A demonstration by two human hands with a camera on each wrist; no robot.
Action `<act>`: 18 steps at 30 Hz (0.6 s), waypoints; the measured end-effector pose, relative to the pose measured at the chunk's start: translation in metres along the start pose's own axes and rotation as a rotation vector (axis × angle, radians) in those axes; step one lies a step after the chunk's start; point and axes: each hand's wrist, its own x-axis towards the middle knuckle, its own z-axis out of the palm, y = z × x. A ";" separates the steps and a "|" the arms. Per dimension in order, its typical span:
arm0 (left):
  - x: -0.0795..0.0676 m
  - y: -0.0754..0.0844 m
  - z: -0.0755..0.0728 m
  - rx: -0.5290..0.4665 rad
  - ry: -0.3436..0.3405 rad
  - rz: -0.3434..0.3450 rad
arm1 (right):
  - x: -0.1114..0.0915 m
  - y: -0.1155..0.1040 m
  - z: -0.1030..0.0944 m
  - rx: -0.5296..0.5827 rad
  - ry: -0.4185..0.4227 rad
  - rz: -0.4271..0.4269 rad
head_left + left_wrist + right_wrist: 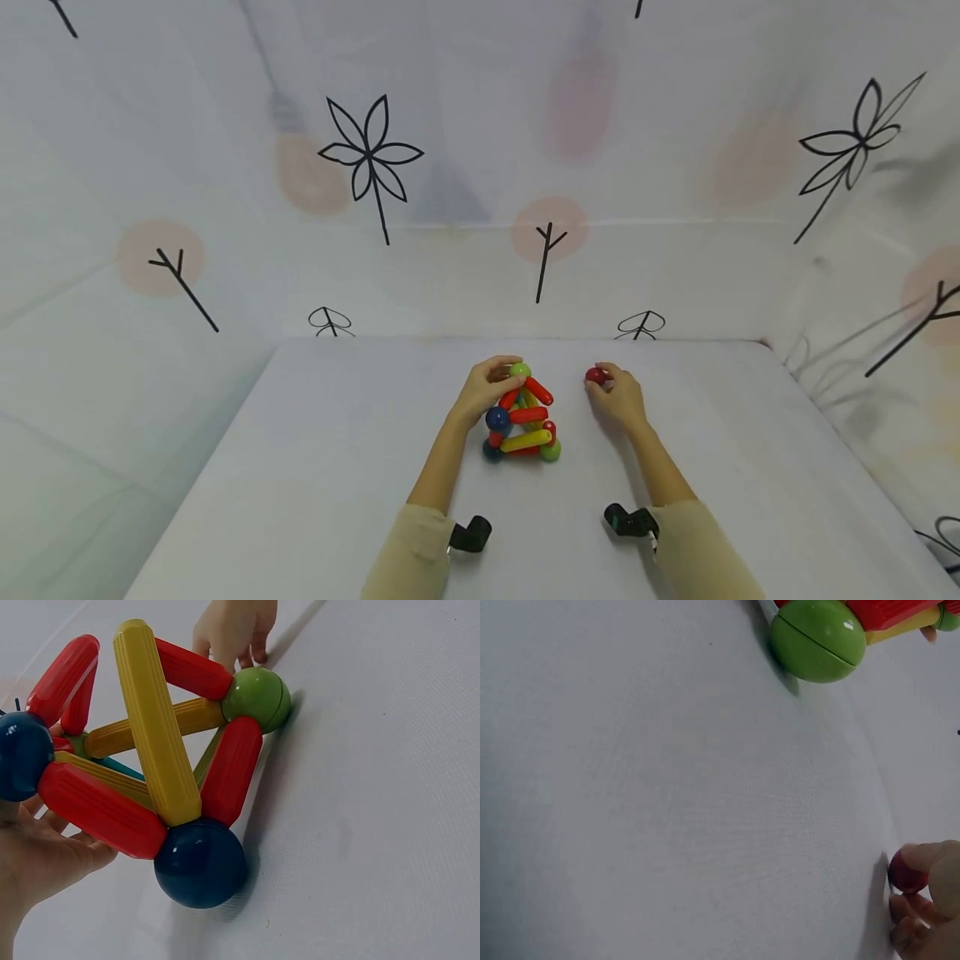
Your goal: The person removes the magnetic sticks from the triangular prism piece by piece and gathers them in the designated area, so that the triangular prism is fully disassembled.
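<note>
A toy structure of coloured rods and balls (529, 414) stands upright on the table, its rods red and yellow, its balls blue and green. At its top, my left hand (483, 392) holds the light green ball (520, 370) between thumb and fingers. In the left wrist view that hand (52, 859) is partly hidden behind a red rod (105, 810) and a dark blue ball (200, 862). To the right of the structure, my right hand (621, 402) pinches a red ball (596, 376), also visible low in the right wrist view, close to the table surface.
The white table (337, 467) reaches back to a pale cloth backdrop (465, 275) printed with leaves and twigs. Black wrist cameras, one on the left forearm (471, 535) and one on the right forearm (630, 521), jut inward near the front.
</note>
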 end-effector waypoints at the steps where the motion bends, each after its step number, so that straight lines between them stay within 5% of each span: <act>1: 0.000 0.000 0.000 -0.002 -0.002 0.000 | 0.003 0.000 0.001 0.010 -0.006 0.015; 11: 0.001 -0.001 0.000 -0.003 0.000 0.010 | 0.022 0.011 0.000 0.268 -0.034 0.195; 18: 0.002 -0.004 0.000 -0.011 -0.005 0.019 | 0.023 0.010 0.004 0.349 -0.031 0.197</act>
